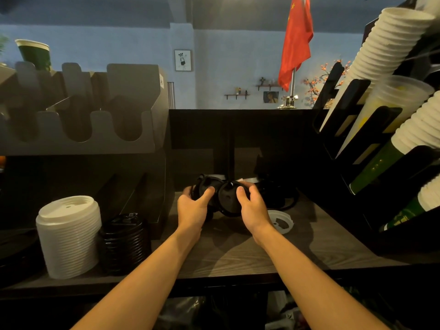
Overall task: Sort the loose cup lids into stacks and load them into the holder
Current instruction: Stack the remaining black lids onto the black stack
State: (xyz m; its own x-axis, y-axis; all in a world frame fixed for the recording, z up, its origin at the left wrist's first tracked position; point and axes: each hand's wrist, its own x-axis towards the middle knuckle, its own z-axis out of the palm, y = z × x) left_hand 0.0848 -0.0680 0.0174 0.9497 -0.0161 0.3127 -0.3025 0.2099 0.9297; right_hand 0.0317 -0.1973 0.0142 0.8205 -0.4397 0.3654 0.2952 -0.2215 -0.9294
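two black lids are held side by side, rims touching, over the middle of the counter (pixel 238 258): the left hand (pixel 192 210) grips one lid (pixel 202 184), the right hand (pixel 253 208) the other lid (pixel 226 200), thumbs on top. a white lid (pixel 281 221) lies just right. the black stack (pixel 123 244) stands well left, nearer the left hand, below the holder (pixel 133 108).

Left hand (pixel 194 207), right hand (pixel 252 206), fingers (pixel 240 192) curled.
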